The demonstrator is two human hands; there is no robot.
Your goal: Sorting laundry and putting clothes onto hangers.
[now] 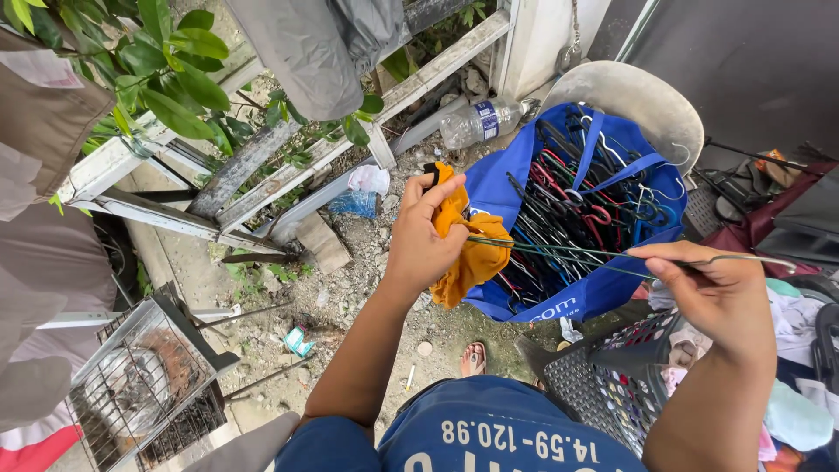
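Holding a crumpled mustard-yellow cloth (468, 249) clenched in our left hand (426, 236); right hand (712, 288), at 3 o'clock, pinches a thin green wire hanger (603, 255).

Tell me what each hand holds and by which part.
The left hand grips an orange cloth near its top edge, against the end of a wire hanger. The right hand pinches the hanger near its hook end.
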